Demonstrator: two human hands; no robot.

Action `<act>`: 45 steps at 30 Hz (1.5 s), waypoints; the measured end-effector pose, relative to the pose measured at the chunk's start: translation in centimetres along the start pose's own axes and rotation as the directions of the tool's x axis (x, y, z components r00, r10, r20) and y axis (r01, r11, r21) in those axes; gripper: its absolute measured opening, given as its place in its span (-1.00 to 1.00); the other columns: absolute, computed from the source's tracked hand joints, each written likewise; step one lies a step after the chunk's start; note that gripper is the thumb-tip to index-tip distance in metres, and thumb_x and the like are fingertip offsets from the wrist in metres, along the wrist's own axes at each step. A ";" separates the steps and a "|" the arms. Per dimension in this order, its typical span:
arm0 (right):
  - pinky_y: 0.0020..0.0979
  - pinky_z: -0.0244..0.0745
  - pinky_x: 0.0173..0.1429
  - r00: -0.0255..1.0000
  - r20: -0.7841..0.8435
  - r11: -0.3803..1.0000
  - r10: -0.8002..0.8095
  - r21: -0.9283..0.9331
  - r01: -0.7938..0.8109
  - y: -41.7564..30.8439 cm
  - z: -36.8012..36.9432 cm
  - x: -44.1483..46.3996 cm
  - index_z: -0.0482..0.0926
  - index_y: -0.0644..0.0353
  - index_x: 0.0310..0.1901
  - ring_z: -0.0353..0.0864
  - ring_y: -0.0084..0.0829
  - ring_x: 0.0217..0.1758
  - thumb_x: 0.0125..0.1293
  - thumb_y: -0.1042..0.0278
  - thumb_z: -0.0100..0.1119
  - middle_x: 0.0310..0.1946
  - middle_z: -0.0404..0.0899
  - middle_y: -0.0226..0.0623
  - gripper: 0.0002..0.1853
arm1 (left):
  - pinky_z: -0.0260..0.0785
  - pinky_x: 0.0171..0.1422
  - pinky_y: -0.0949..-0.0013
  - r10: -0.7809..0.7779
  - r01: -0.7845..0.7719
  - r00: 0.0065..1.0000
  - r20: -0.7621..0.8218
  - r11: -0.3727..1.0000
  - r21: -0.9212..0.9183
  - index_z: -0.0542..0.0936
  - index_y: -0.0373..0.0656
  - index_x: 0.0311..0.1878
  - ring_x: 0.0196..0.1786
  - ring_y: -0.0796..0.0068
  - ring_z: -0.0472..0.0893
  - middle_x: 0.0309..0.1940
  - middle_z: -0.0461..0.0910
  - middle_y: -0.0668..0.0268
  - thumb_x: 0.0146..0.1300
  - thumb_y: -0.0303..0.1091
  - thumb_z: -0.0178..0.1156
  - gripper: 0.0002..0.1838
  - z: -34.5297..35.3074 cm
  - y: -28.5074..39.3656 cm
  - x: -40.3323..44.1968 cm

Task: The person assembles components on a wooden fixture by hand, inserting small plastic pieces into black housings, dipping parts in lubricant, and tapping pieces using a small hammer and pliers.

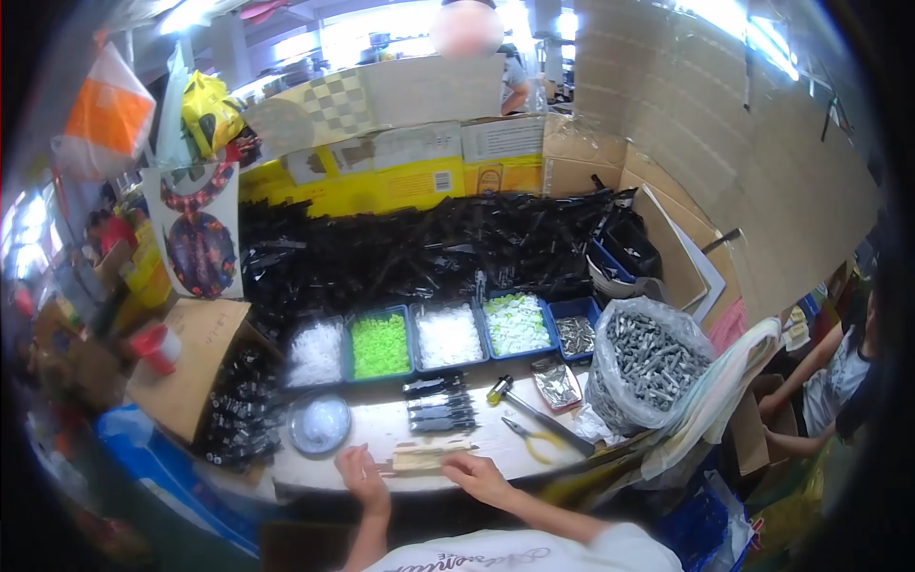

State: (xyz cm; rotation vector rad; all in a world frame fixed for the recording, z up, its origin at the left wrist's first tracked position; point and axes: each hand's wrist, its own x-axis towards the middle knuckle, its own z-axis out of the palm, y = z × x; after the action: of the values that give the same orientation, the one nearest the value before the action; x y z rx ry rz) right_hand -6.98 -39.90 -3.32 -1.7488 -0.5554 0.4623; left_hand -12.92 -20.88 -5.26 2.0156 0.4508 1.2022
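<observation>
On the worktable point(315, 469) in front of me lies a light wooden block point(419, 459) with thin dark strips along it. My left hand point(363, 479) is just off the block's left end, fingers loosely bent and apart, with nothing visible in them. At the other end, my right hand point(479, 480) has its fingers closed together; whatever they pinch is too small to make out. Behind the block sits a neat row of black plastic parts point(440, 412). A hammer point(538, 412) and pliers with yellow handles point(536, 445) lie to the right of it.
Blue bins hold white pieces point(448, 336), green pieces point(379, 345) and small metal parts point(576, 336). A round dish point(319, 424) stands left, a clear bag of grey parts point(648, 367) right. Black parts point(410, 248) pile up behind. Another person's arm point(805, 372) is at far right.
</observation>
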 end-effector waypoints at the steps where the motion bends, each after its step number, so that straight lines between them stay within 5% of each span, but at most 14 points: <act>1: -0.57 0.38 -0.30 1.000 0.010 1.000 -0.003 -0.003 0.003 0.0 0.2 0.0 0.55 0.25 -0.13 0.43 -0.65 -0.41 0.25 0.31 0.11 -0.38 0.55 -0.39 -0.77 | 0.21 0.05 0.36 -0.004 0.004 1.000 -0.009 1.000 0.004 0.52 -0.38 -0.24 -0.11 0.34 0.39 -0.24 0.39 0.20 0.26 -0.50 -0.02 -0.84 -0.3 -0.7 -0.3; 7: -0.35 0.45 -0.24 0.972 -0.081 0.969 -0.223 -0.125 0.212 0.4 0.6 -0.1 0.53 0.21 -0.21 0.58 -0.22 -0.33 0.23 0.27 0.08 -0.35 0.57 -0.17 -0.80 | 0.19 0.06 0.27 0.025 -0.022 1.000 -0.012 0.976 0.217 0.52 -0.35 -0.26 -0.08 0.24 0.37 -0.24 0.40 0.17 0.24 -0.48 -0.01 -0.85 -0.2 -3.5 -0.8; 17: -0.32 0.46 -0.23 0.977 -0.076 0.963 -0.200 -0.197 0.182 -0.7 0.1 0.1 0.53 0.25 -0.22 0.58 -0.16 -0.31 0.25 0.29 0.05 -0.33 0.58 -0.14 -0.80 | 0.19 0.06 0.26 0.041 -0.045 0.999 0.021 0.963 0.265 0.53 -0.33 -0.23 -0.08 0.21 0.36 -0.22 0.38 0.15 0.24 -0.46 -0.01 -0.83 1.2 -5.3 -2.0; 19: -0.36 0.45 -0.24 0.913 -0.121 0.920 -0.390 -0.096 0.380 -0.8 0.8 1.0 0.53 0.27 -0.17 0.59 -0.29 -0.34 0.27 0.31 0.03 -0.37 0.57 -0.13 -0.78 | 0.19 0.06 0.24 0.010 -0.014 1.000 0.020 0.971 0.240 0.52 -0.33 -0.22 -0.07 0.19 0.36 -0.22 0.38 0.14 0.24 -0.47 -0.02 -0.83 1.3 -5.5 -2.0; 21: -0.43 0.43 -0.21 0.988 0.126 0.980 -0.086 0.188 0.062 -4.9 -0.3 1.8 0.46 0.27 -0.02 0.52 -0.48 -0.33 0.34 0.28 -0.03 -0.37 0.53 -0.23 -0.71 | 0.19 0.07 0.23 -0.005 0.001 1.000 0.016 0.973 0.230 0.52 -0.34 -0.22 -0.07 0.18 0.36 -0.22 0.38 0.14 0.23 -0.47 -0.02 -0.83 1.1 -5.5 -2.0; 23: -0.48 0.39 -0.14 0.930 0.254 0.717 -0.266 0.697 0.014 -7.4 -0.4 3.5 0.34 0.26 0.12 0.41 -0.59 -0.29 0.40 0.19 -0.11 -0.34 0.44 -0.35 -0.62 | 0.19 0.07 0.22 -0.019 0.018 1.000 0.006 0.978 0.210 0.51 -0.35 -0.21 -0.06 0.17 0.36 -0.22 0.38 0.13 0.23 -0.48 -0.02 -0.83 1.4 -5.6 -2.1; 24: -0.48 0.38 -0.08 0.846 0.242 0.584 -0.475 0.806 0.097 -8.8 -0.4 4.6 0.22 0.23 0.21 0.40 -0.56 -0.25 0.42 0.11 -0.19 -0.25 0.38 -0.39 -0.55 | 0.22 0.04 0.20 -0.019 0.021 1.000 -0.015 0.976 0.218 0.52 -0.35 -0.19 -0.10 0.17 0.38 -0.23 0.41 0.12 0.21 -0.46 0.00 -0.82 1.3 -5.9 -2.2; 26: -0.37 0.43 -0.06 0.787 0.173 0.340 -0.592 0.939 0.049 -15.1 -0.9 4.9 0.23 0.23 0.20 0.47 -0.43 -0.19 0.35 -0.13 -0.20 -0.23 0.43 -0.24 -0.40 | 0.24 0.01 0.17 -0.013 0.021 0.999 -0.035 0.975 0.223 0.52 -0.34 -0.18 -0.14 0.16 0.41 -0.24 0.44 0.12 0.20 -0.44 0.02 -0.80 1.5 -6.6 -2.1; 28: -0.37 0.44 -0.06 0.681 0.175 0.192 -0.711 0.980 -0.052 -20.6 -1.6 4.6 0.20 0.21 0.22 0.48 -0.39 -0.19 0.31 -0.22 -0.22 -0.23 0.42 -0.19 -0.33 | 0.20 0.09 0.22 -0.105 0.104 0.993 -0.054 0.994 -0.027 0.50 -0.38 -0.20 -0.03 0.17 0.36 -0.21 0.38 0.14 0.24 -0.40 -0.04 -0.77 1.9 -7.3 -1.9; 29: -0.38 0.44 -0.06 0.610 0.190 0.138 -0.769 0.982 -0.131 -22.7 -1.8 4.2 0.17 0.20 0.24 0.49 -0.39 -0.19 0.30 -0.26 -0.23 -0.23 0.41 -0.17 -0.30 | 0.22 0.07 0.24 0.080 -0.075 0.995 -0.056 0.994 0.084 0.45 -0.35 -0.05 -0.06 0.21 0.36 -0.17 0.37 0.15 0.31 -0.28 -0.14 -0.67 1.7 -5.1 -1.6; 39: -0.43 0.49 -0.25 0.370 0.273 -0.010 -0.888 0.792 -0.610 -31.8 -2.2 0.2 0.12 0.12 0.24 0.50 -0.46 -0.34 0.35 -0.21 -0.35 -0.28 0.39 -0.25 -0.38 | 0.23 0.04 0.25 0.142 -0.106 0.982 -0.127 0.961 0.255 0.35 -0.32 0.03 -0.10 0.22 0.37 -0.18 0.36 0.13 0.31 -0.15 -0.19 -0.57 2.6 7.6 1.7; 40: -0.43 0.49 -0.25 0.368 0.274 -0.010 -0.888 0.790 -0.613 -31.9 -2.3 -0.7 0.12 0.12 0.24 0.50 -0.46 -0.34 0.35 -0.21 -0.35 -0.28 0.39 -0.25 -0.38 | 0.23 0.04 0.25 0.151 -0.109 0.979 -0.139 0.956 0.273 0.33 -0.32 0.04 -0.10 0.22 0.37 -0.18 0.36 0.13 0.31 -0.14 -0.20 -0.56 3.0 8.7 2.2; 42: -0.44 0.40 -0.21 0.569 0.252 -0.188 -0.783 0.776 -0.603 -31.8 -2.7 -3.1 0.10 0.27 0.25 0.46 -0.43 -0.31 0.31 -0.29 -0.34 -0.27 0.39 -0.16 -0.25 | 0.23 0.04 0.25 0.168 -0.109 0.972 -0.166 0.943 0.314 0.31 -0.31 0.06 -0.11 0.22 0.37 -0.18 0.36 0.12 0.31 -0.11 -0.21 -0.54 3.5 10.7 3.2; 45: -0.44 0.43 -0.22 0.543 0.223 -0.184 -0.809 0.782 -0.596 -31.2 -3.1 -2.9 0.10 0.29 0.25 0.47 -0.44 -0.31 0.31 -0.30 -0.36 -0.28 0.40 -0.15 -0.24 | 0.24 0.03 0.25 0.188 -0.098 0.960 -0.206 0.919 0.382 0.28 -0.31 0.09 -0.13 0.22 0.37 -0.19 0.35 0.11 0.31 -0.06 -0.23 -0.50 3.9 13.7 4.5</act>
State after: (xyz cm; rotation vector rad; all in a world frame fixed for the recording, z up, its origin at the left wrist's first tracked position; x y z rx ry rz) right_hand -11.44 -37.70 27.76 0.5146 -0.6915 1.1928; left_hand -8.23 -28.89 6.48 2.2584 0.7010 1.5565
